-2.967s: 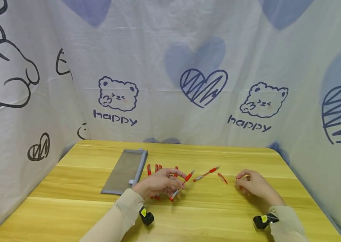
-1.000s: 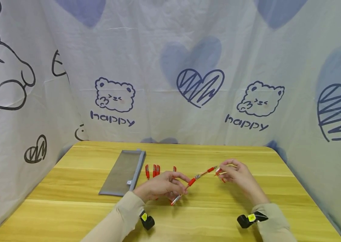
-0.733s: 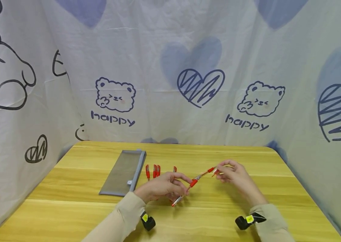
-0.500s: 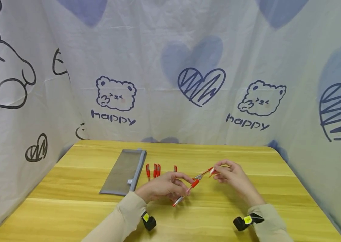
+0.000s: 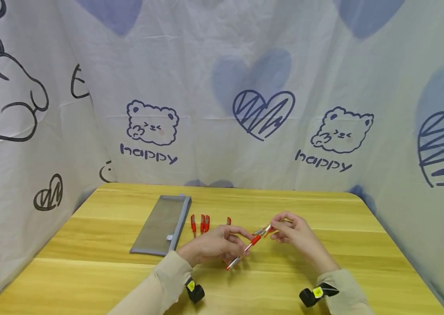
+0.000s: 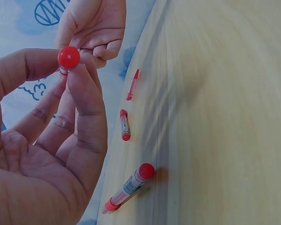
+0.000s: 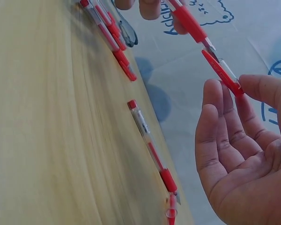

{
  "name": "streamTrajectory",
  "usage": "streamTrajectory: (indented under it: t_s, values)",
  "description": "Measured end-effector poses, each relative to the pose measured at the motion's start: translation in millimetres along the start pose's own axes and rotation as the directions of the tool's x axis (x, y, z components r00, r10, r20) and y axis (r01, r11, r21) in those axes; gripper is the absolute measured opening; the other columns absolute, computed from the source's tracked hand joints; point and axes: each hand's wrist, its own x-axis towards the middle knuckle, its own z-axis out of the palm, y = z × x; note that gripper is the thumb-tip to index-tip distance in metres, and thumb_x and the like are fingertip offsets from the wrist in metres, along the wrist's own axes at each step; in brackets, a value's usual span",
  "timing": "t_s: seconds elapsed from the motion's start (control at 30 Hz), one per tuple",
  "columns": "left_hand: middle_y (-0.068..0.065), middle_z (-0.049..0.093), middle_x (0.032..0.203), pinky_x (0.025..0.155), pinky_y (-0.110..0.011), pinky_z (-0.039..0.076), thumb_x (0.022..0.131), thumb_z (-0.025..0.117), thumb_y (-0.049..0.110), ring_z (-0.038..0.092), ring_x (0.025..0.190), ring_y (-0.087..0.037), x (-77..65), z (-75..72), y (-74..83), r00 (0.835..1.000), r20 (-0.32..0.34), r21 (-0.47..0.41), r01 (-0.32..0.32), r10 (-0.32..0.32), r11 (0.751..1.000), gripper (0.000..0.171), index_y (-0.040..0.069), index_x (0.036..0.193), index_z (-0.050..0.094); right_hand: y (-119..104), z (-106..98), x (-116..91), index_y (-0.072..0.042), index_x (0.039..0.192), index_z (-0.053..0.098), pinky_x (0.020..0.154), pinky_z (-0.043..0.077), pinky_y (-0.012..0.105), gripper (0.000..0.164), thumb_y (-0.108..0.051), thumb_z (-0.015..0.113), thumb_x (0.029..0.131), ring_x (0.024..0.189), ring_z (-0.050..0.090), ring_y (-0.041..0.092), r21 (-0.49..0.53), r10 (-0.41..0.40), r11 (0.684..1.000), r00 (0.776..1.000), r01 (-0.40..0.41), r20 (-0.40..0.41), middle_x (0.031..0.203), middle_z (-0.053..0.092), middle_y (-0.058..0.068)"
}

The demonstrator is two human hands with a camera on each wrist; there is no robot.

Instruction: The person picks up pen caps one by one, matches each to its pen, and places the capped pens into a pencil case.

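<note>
Red pen (image 7: 191, 24) pinched in my left fingers (image 6: 87, 124) above the tabletop (image 5: 68, 280), aimed toward the far right at the cap (image 7: 221, 73) my right fingers (image 7: 211, 131) pinch; tilting either could make the pen snag.

Right hand (image 5: 294, 232) has come in from well apart to just beside left hand (image 5: 218, 243); its pinched red pen cap (image 7: 225, 77) now at the left-hand gel pen's (image 7: 189, 23) nib (image 7: 210, 47). Head view: right hand now hides the loose cap (image 7: 171, 213).
</note>
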Motion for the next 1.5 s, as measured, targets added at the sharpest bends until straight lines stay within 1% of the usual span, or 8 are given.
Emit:
streamTrajectory:
  t_s: [0.47, 0.63, 0.8, 1.0, 1.1, 1.23, 1.37, 1.5]
  values:
    - [-0.018, 0.079, 0.108, 0.056, -0.026, 0.037, 0.097, 0.068, 0.002, 0.046, 0.063, -0.013, 4.3, 0.8, 1.7, 1.000, -0.003, 0.001, -0.024, 0.024, 1.000, 0.039, 0.010, 0.135, 0.068, -3, 5, -1, 0.005, 0.121, 0.059, 0.078, 0.063, 0.029, 0.027, -0.017, 0.066, 0.108, 0.083, 0.075, 0.012, -0.029, -0.014, 0.999, 1.000, 0.015, 0.028, 0.098, 0.078, -0.002]
    - [-0.023, 0.078, 0.112, 0.057, -0.026, 0.041, 0.098, 0.068, 0.003, 0.052, 0.066, -0.013, 4.7, 2.8, 1.2, 1.000, -0.022, 0.009, -0.018, 0.019, 1.000, 0.036, 0.009, 0.134, 0.069, -4, 7, -2, 0.010, 0.128, 0.058, 0.079, 0.063, 0.030, 0.035, -0.017, 0.065, 0.108, 0.084, 0.075, 0.011, -0.031, -0.029, 0.999, 0.999, 0.030, 0.033, 0.102, 0.079, 0.000]
    - [-0.016, 0.078, 0.101, 0.056, -0.025, 0.042, 0.099, 0.072, 0.006, 0.051, 0.063, -0.013, 4.6, 6.1, 2.4, 0.999, -0.050, 0.030, -0.018, 0.019, 0.999, 0.033, 0.006, 0.131, 0.069, -3, 11, -2, 0.013, 0.132, 0.058, 0.078, 0.062, 0.029, 0.040, -0.017, 0.067, 0.107, 0.086, 0.077, 0.013, -0.024, -0.032, 0.999, 0.999, 0.033, 0.015, 0.101, 0.080, -0.001]
    - [-0.014, 0.078, 0.098, 0.058, -0.026, 0.056, 0.098, 0.076, 0.011, 0.064, 0.065, -0.014, 1.4, 12.8, 6.3, 0.994, -0.099, 0.109, -0.028, 0.039, 0.994, 0.034, 0.004, 0.130, 0.070, -3, 15, -2, 0.012, 0.131, 0.061, 0.077, 0.059, 0.026, 0.037, -0.015, 0.068, 0.106, 0.087, 0.077, 0.008, -0.053, -0.073, 0.996, 0.997, 0.073, -0.016, 0.101, 0.082, -0.001]
    - [-0.012, 0.078, 0.095, 0.057, -0.027, 0.059, 0.099, 0.076, 0.009, 0.068, 0.066, -0.015, 1.1, 16.0, 6.3, 0.991, -0.120, 0.125, -0.038, 0.053, 0.991, 0.031, 0.004, 0.129, 0.071, -2, 17, -2, 0.012, 0.127, 0.064, 0.077, 0.058, 0.025, 0.034, -0.012, 0.070, 0.105, 0.085, 0.075, 0.005, -0.064, -0.109, 0.992, 0.993, 0.106, -0.038, 0.099, 0.082, -0.001]
    - [-0.015, 0.078, 0.094, 0.054, -0.027, 0.059, 0.099, 0.074, 0.004, 0.069, 0.062, -0.014, 2.8, 18.8, 3.3, 0.989, -0.126, 0.093, -0.060, 0.072, 0.994, 0.030, 0.001, 0.129, 0.070, 1, 19, -1, 0.011, 0.124, 0.068, 0.077, 0.056, 0.025, 0.030, -0.012, 0.070, 0.104, 0.084, 0.075, 0.004, -0.083, -0.140, 0.987, 0.989, 0.135, -0.055, 0.094, 0.081, -0.008]
    - [-0.014, 0.078, 0.093, 0.054, -0.027, 0.059, 0.099, 0.073, 0.002, 0.071, 0.061, -0.015, 3.0, 21.0, 0.2, 0.989, -0.128, 0.038, -0.073, 0.077, 0.997, 0.030, 0.003, 0.129, 0.070, 4, 20, 0, 0.010, 0.123, 0.068, 0.078, 0.055, 0.025, 0.029, -0.012, 0.070, 0.105, 0.084, 0.074, 0.004, -0.098, -0.159, 0.983, 0.986, 0.153, -0.051, 0.091, 0.080, -0.014]
    - [-0.007, 0.076, 0.089, 0.053, -0.026, 0.059, 0.099, 0.073, 0.000, 0.071, 0.061, -0.015, 2.3, 23.9, -1.4, 0.989, -0.130, -0.013, -0.078, 0.076, 0.997, 0.029, 0.005, 0.128, 0.071, 5, 21, 0, 0.013, 0.121, 0.067, 0.077, 0.055, 0.024, 0.028, -0.010, 0.070, 0.104, 0.083, 0.073, 0.004, -0.093, -0.168, 0.982, 0.985, 0.163, -0.042, 0.098, 0.082, -0.004]
